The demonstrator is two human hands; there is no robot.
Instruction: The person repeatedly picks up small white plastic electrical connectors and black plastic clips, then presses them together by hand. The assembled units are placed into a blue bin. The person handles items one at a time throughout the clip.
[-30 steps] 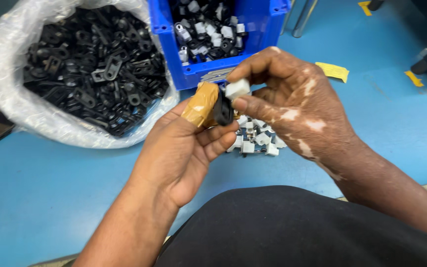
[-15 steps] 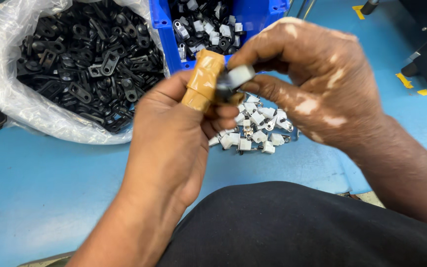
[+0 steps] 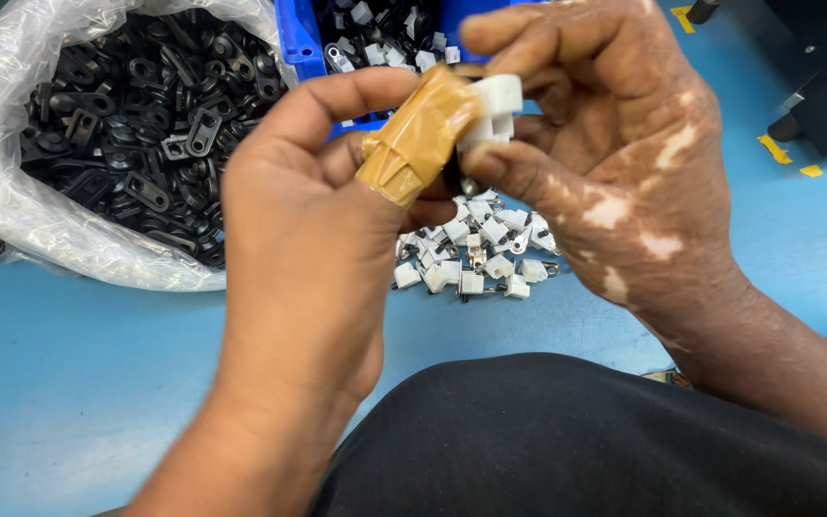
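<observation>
- Above the blue table (image 3: 69,383), the left hand (image 3: 308,249) and right hand (image 3: 614,144) meet, both pinching one small white clip (image 3: 492,110)
- Left thumb wears brown tape (image 3: 413,139), touching the clip
- Below the hands lies a pile of white clips (image 3: 476,254)
- Left of them, a clear bag of black parts (image 3: 136,124)
- Behind, a blue bin (image 3: 299,43)

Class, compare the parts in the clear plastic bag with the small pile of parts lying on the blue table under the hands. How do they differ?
The parts in the bag are black, flat looped pieces; the pile on the table is white, blocky pieces. The bagged parts are many and held in a clear plastic bag; the white pile is small and lies loose on the blue table. Both are heaps of small, alike parts.
</observation>
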